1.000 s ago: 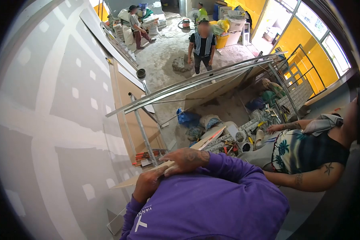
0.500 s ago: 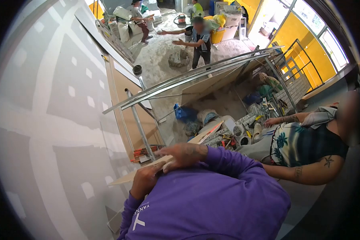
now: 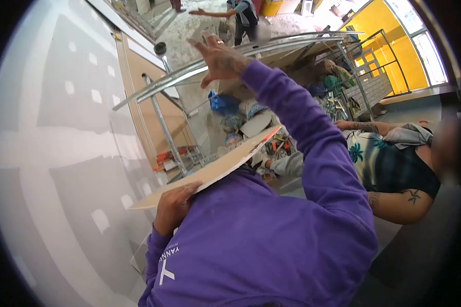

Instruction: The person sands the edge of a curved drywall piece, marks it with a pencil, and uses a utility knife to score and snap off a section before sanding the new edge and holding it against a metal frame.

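My left hand is closed on the near edge of a long beige strip of board, which looks like plasterboard with a white cut edge. The board lies across the front of my purple hoodie, its pointed end to the left. My right hand is raised forward, away from the board, its fingers spread and nothing in it. A ring shows on one finger. Behind that hand, a metal scaffold rail crosses the view.
A taped and filled plasterboard wall rises on the left. At right sits a person in a palm-print top. Beyond the rail stands another person with an arm stretched out. A blue bag and tools lie below the scaffold.
My right hand has left the board beside my left hand and risen forward, opening its fingers. More of the board now shows. The view has shifted, so the background sits higher.
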The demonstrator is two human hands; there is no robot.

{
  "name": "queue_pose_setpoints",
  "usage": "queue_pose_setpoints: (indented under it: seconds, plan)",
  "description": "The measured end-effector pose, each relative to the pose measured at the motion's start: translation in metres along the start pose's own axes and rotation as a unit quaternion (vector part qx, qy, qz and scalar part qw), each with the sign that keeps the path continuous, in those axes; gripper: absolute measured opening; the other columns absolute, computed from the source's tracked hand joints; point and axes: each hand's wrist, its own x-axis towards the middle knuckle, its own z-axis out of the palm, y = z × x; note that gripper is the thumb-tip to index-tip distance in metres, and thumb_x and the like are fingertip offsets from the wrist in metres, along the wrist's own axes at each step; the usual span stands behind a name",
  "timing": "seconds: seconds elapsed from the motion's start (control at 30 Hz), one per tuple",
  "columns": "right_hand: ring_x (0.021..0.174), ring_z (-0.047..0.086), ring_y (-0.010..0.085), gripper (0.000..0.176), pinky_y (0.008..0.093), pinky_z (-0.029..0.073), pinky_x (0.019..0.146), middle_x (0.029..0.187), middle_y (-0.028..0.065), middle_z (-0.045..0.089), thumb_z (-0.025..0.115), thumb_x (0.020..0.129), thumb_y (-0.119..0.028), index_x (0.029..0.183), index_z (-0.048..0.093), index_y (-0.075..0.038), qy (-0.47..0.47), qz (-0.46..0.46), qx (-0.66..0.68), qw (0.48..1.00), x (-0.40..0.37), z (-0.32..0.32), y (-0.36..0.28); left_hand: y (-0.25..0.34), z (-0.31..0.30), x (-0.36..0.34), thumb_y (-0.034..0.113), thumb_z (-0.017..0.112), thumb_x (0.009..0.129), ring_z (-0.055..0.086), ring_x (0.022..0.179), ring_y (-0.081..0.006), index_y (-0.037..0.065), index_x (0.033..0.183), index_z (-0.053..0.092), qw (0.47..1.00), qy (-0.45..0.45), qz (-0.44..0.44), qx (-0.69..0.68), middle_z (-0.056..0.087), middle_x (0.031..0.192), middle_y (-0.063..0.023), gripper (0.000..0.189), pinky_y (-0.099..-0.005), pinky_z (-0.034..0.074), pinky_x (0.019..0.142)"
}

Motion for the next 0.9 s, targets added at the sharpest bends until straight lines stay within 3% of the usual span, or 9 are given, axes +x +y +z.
queue_pose_setpoints:
  seconds: [0.17, 0.27, 0.4, 0.5, 0.57, 0.6, 0.67, 0.73, 0.9]
  plan:
    - [0.145, 0.031, 0.0621, 0.153, 0.0566, 0.043, 0.117, 0.159, 0.0421, 0.019, 0.099, 0.057, -0.057, 0.167, 0.002, -0.014, -0.205, 0.019, -0.057, 0.977, 0.002, 0.111, 0.034, -0.007, 0.006, -0.004, -0.001, 0.065, 0.085, 0.075, 0.101, -0.0338, 0.007, 0.125, 0.073, 0.999, -0.028, -0.017, -0.027, 0.077, 0.113, -0.0186, 0.042, -0.0404, 0.061, 0.085]
    - [0.148, 0.024, 0.0629, 0.151, 0.062, 0.038, 0.119, 0.163, 0.0377, 0.016, 0.102, 0.056, -0.047, 0.167, 0.002, -0.02, -0.252, 0.066, 0.027, 0.965, -0.005, 0.145, 0.04, -0.012, 0.011, -0.004, -0.001, 0.065, 0.086, 0.075, 0.103, -0.0341, 0.006, 0.124, 0.073, 0.998, -0.031, -0.028, -0.035, 0.076, 0.114, -0.0191, 0.04, -0.0405, 0.061, 0.087]
    - [0.145, 0.035, 0.0566, 0.144, 0.056, 0.043, 0.117, 0.156, 0.0355, 0.03, 0.1, 0.06, -0.044, 0.166, 0.007, -0.016, -0.2, 0.042, -0.038, 0.978, -0.016, 0.172, 0.044, -0.017, 0.012, 0.0, -0.002, 0.065, 0.086, 0.075, 0.104, -0.0344, 0.006, 0.124, 0.073, 0.997, -0.048, -0.033, -0.045, 0.076, 0.115, -0.0193, 0.039, -0.0404, 0.061, 0.089]
    - [0.137, 0.048, 0.0464, 0.124, 0.0526, 0.047, 0.112, 0.144, 0.0285, 0.048, 0.098, 0.066, -0.043, 0.161, 0.025, -0.01, -0.14, 0.01, 0.045, 0.989, -0.019, 0.146, 0.032, -0.027, 0.015, 0.005, -0.003, 0.065, 0.085, 0.074, 0.103, -0.0356, 0.006, 0.125, 0.072, 0.996, -0.063, -0.033, -0.047, 0.076, 0.115, -0.0194, 0.042, -0.0418, 0.06, 0.088]
    - [0.126, 0.057, 0.039, 0.103, 0.0496, 0.051, 0.106, 0.134, 0.0223, 0.057, 0.095, 0.073, -0.04, 0.152, 0.04, -0.007, 0.01, -0.03, 0.157, 0.987, -0.014, 0.122, 0.024, -0.032, 0.014, 0.014, -0.003, 0.065, 0.084, 0.074, 0.103, -0.0361, 0.007, 0.126, 0.071, 0.996, -0.077, -0.033, -0.033, 0.076, 0.115, -0.0191, 0.044, -0.0427, 0.06, 0.087]
    - [0.12, 0.061, 0.0353, 0.092, 0.0481, 0.053, 0.104, 0.129, 0.0192, 0.061, 0.094, 0.076, -0.039, 0.148, 0.047, -0.005, 0.084, -0.051, 0.21, 0.973, -0.02, 0.11, 0.017, -0.034, 0.015, 0.017, -0.004, 0.065, 0.083, 0.074, 0.103, -0.0363, 0.007, 0.127, 0.071, 0.995, -0.088, -0.034, -0.028, 0.076, 0.115, -0.019, 0.045, -0.0431, 0.06, 0.086]
    - [0.107, 0.067, 0.0273, 0.069, 0.0413, 0.056, 0.095, 0.119, 0.0139, 0.066, 0.093, 0.079, -0.03, 0.132, 0.059, -0.003, 0.106, -0.009, 0.396, 0.912, -0.032, 0.03, -0.025, -0.041, 0.019, 0.024, -0.004, 0.064, 0.08, 0.074, 0.101, -0.0372, 0.007, 0.126, 0.07, 0.995, -0.092, -0.02, -0.04, 0.075, 0.114, -0.0189, 0.048, -0.0443, 0.06, 0.085]
    - [0.101, 0.069, 0.0221, 0.062, 0.036, 0.058, 0.085, 0.111, 0.0121, 0.068, 0.095, 0.078, -0.023, 0.126, 0.061, -0.003, 0.193, -0.097, 0.478, 0.851, -0.046, -0.006, -0.047, -0.048, 0.024, 0.033, -0.004, 0.064, 0.079, 0.074, 0.1, -0.0374, 0.007, 0.124, 0.07, 0.993, -0.106, -0.023, -0.039, 0.075, 0.113, -0.0187, 0.047, -0.0447, 0.06, 0.084]
    - [0.088, 0.067, 0.0267, 0.032, 0.0375, 0.055, 0.075, 0.096, 0.0091, 0.067, 0.09, 0.082, -0.022, 0.096, 0.065, -0.007, 0.23, -0.2, 0.504, 0.808, -0.08, -0.048, -0.081, -0.075, 0.03, 0.055, -0.003, 0.067, 0.087, 0.074, 0.098, -0.0385, 0.005, 0.123, 0.071, 0.986, -0.162, -0.025, -0.015, 0.075, 0.111, -0.0218, 0.037, -0.0444, 0.059, 0.083]
